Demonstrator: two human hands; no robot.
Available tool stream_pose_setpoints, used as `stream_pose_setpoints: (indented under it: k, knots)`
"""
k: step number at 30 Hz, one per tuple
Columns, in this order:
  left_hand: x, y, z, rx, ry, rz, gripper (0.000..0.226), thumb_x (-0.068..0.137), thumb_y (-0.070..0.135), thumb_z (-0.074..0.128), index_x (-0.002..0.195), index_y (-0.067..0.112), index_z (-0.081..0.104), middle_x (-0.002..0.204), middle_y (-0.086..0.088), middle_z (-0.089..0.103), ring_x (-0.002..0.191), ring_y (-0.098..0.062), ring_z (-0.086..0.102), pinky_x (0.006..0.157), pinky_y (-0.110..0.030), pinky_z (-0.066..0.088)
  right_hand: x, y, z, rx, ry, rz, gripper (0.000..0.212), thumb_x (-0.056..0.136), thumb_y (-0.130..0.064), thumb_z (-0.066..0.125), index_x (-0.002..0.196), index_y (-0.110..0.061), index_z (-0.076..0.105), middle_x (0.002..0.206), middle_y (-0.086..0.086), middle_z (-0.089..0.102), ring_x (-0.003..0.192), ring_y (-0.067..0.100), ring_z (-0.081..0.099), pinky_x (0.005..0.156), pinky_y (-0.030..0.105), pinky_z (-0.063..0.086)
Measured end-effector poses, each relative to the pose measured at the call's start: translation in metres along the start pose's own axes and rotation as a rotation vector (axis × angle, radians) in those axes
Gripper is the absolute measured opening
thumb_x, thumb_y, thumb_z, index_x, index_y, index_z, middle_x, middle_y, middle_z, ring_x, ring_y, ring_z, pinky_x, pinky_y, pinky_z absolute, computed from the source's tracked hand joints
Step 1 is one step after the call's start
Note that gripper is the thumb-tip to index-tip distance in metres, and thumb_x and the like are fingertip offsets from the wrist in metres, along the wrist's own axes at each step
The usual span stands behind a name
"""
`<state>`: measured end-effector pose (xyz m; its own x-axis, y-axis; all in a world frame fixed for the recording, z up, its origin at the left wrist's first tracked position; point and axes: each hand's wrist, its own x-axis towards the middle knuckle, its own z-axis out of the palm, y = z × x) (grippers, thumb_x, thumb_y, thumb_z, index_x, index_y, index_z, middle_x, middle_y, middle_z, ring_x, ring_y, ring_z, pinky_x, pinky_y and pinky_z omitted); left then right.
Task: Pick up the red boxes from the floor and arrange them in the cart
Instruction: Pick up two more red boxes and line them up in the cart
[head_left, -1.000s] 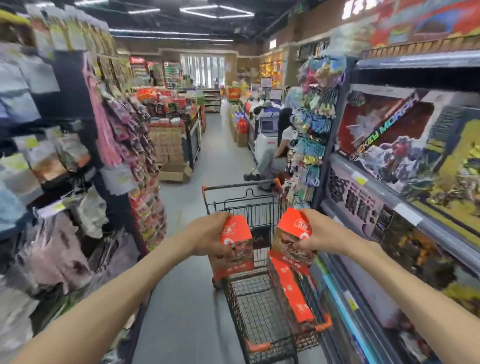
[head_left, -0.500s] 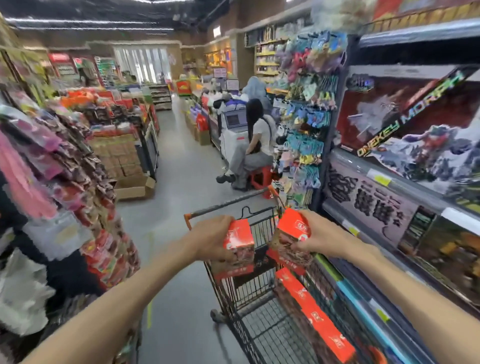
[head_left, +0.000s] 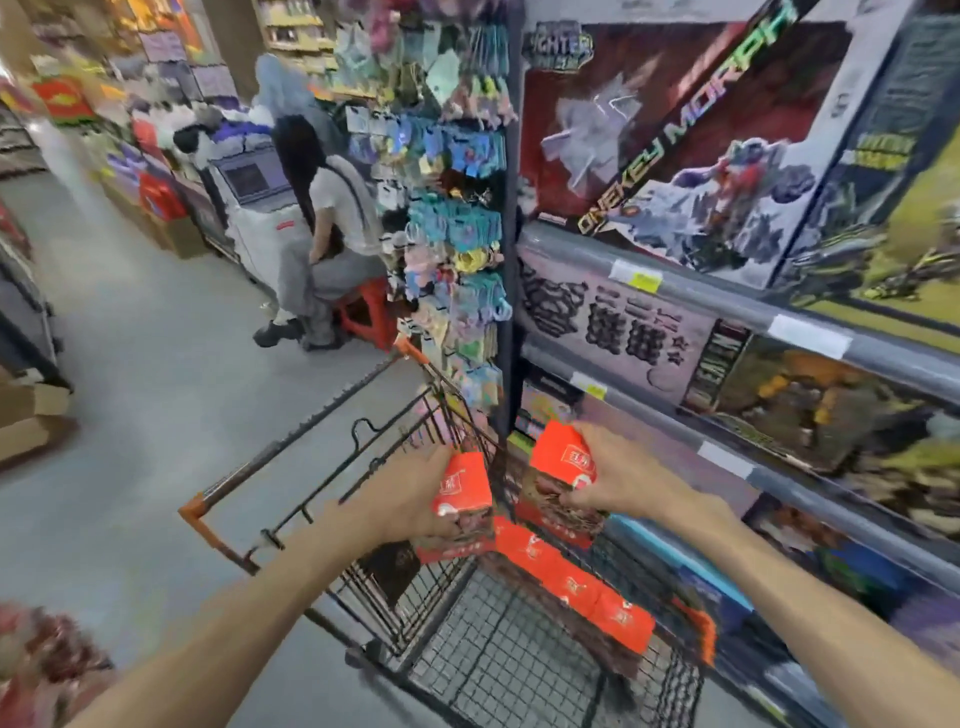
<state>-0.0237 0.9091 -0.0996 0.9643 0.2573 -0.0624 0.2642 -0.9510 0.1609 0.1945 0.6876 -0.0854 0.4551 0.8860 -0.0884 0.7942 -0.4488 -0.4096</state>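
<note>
My left hand (head_left: 410, 499) grips one red box (head_left: 462, 488) over the black wire cart (head_left: 291, 452), near its handle end. My right hand (head_left: 623, 480) holds a second red box (head_left: 558, 457) just to the right, above the basket's right side. Below them a row of red boxes (head_left: 576, 582) lies along the right wall inside the cart. The cart's mesh floor to the left of that row is bare.
Shelves (head_left: 727, 306) of large toy boxes stand close on the right of the cart. A rack of hanging small goods (head_left: 452, 223) rises beyond the cart. A person (head_left: 332, 234) sits on a red stool in the aisle ahead. A cardboard box (head_left: 31, 421) lies at left.
My view has swung right and tilted down, so the cart sits lower and closer. Both hands have kept their boxes and lowered them toward the basket.
</note>
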Motion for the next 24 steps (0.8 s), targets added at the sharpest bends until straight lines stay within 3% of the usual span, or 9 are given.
stream_pose_setpoints:
  k: [4,6,10,16,18,21,24]
  knots:
    - [0.049,-0.027,0.044,0.005,-0.054,0.081,0.098,0.066,0.071,0.070,0.139,0.015,0.036,0.122,-0.002,0.054,0.108,-0.021,0.055,0.097,-0.041,0.047,0.024,0.024,0.038,0.059,0.000,0.119,0.104,0.056,-0.072,0.064,0.144,-0.024,0.039,0.137,0.004,0.055,0.123,0.027,0.055,0.098,0.047,0.049]
    - [0.066,-0.041,0.068,0.012,-0.096,0.113,0.103,0.065,0.075,0.065,0.142,0.015,0.032,0.128,-0.004,0.052,0.114,-0.025,0.054,0.102,-0.045,0.044,0.032,0.031,0.060,0.048,-0.044,0.187,0.107,0.058,-0.075,0.063,0.147,-0.024,0.033,0.135,0.007,0.053,0.123,0.031,0.053,0.099,0.047,0.046]
    - [0.097,-0.060,0.107,-0.018,-0.176,0.157,0.109,0.063,0.086,0.046,0.141,0.011,0.035,0.133,-0.012,0.051,0.120,-0.031,0.051,0.104,-0.047,0.041,0.043,0.042,0.105,0.060,-0.049,0.281,0.101,0.071,-0.058,0.078,0.153,-0.023,0.028,0.140,0.007,0.050,0.128,0.030,0.049,0.103,0.041,0.042]
    - [0.137,-0.091,0.191,-0.002,-0.276,0.275,0.103,0.068,0.086,0.050,0.139,0.013,0.037,0.129,-0.006,0.051,0.116,-0.027,0.052,0.101,-0.045,0.042,0.053,0.055,0.177,0.043,-0.160,0.418,0.110,0.074,-0.064,0.072,0.158,-0.021,0.016,0.146,0.006,0.042,0.132,0.030,0.045,0.107,0.048,0.041]
    - [0.146,-0.100,0.220,0.027,-0.310,0.309,0.097,0.071,0.080,0.056,0.137,0.012,0.037,0.129,-0.008,0.051,0.117,-0.030,0.052,0.100,-0.045,0.042,0.056,0.055,0.199,0.066,-0.198,0.461,0.112,0.071,-0.074,0.061,0.158,-0.021,0.013,0.153,0.007,0.037,0.138,0.028,0.039,0.113,0.050,0.036]
    - [0.157,-0.110,0.260,0.085,-0.370,0.352,0.094,0.073,0.057,0.079,0.141,0.011,0.032,0.135,-0.010,0.047,0.124,-0.031,0.048,0.107,-0.044,0.038,0.061,0.058,0.237,0.068,-0.227,0.503,0.111,0.078,-0.070,0.067,0.159,-0.020,0.009,0.158,0.005,0.032,0.143,0.025,0.032,0.119,0.049,0.029]
    - [0.164,-0.118,0.293,0.166,-0.419,0.413,0.097,0.077,0.047,0.078,0.149,0.009,0.025,0.144,-0.013,0.041,0.133,-0.032,0.042,0.113,-0.045,0.031,0.063,0.063,0.273,0.073,-0.245,0.540,0.110,0.081,-0.067,0.066,0.160,-0.019,0.007,0.158,0.005,0.031,0.144,0.026,0.030,0.121,0.050,0.027]
